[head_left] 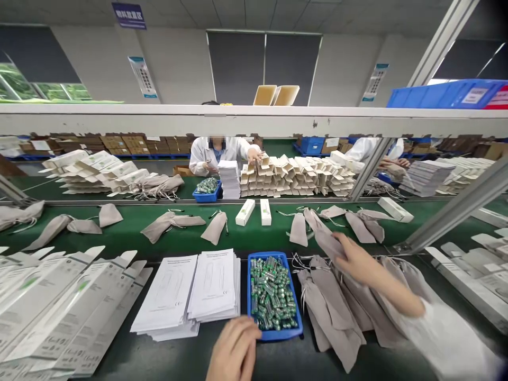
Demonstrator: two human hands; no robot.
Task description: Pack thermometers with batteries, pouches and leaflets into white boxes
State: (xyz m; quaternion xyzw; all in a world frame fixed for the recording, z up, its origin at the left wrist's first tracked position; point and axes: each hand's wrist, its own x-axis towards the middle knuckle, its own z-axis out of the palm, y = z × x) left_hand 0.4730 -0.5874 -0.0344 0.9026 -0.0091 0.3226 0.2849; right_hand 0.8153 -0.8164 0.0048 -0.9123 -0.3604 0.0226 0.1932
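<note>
My right hand [363, 267] lies over a grey drawstring pouch [323, 235], its fingers closed on the pouch's upper end. Beneath it, a pile of similar pouches [329, 312] lies on the near belt. My left hand [234, 349] is at the bottom edge, beside the corner of a blue tray [254, 323] full of green batteries. Whether those fingers hold anything is hidden. Left of the tray are stacks of printed white leaflets [190, 293]. Flat white cartons [67, 301] lie further left.
A green conveyor belt [130, 227] carries spaced pouches and white boxes across the middle. Beyond a white metal rail [254, 119], a co-worker in a white coat [216, 156] reaches over stacked cartons. Another person's sleeve [367, 151] shows at right. Metal frame struts cross the right side.
</note>
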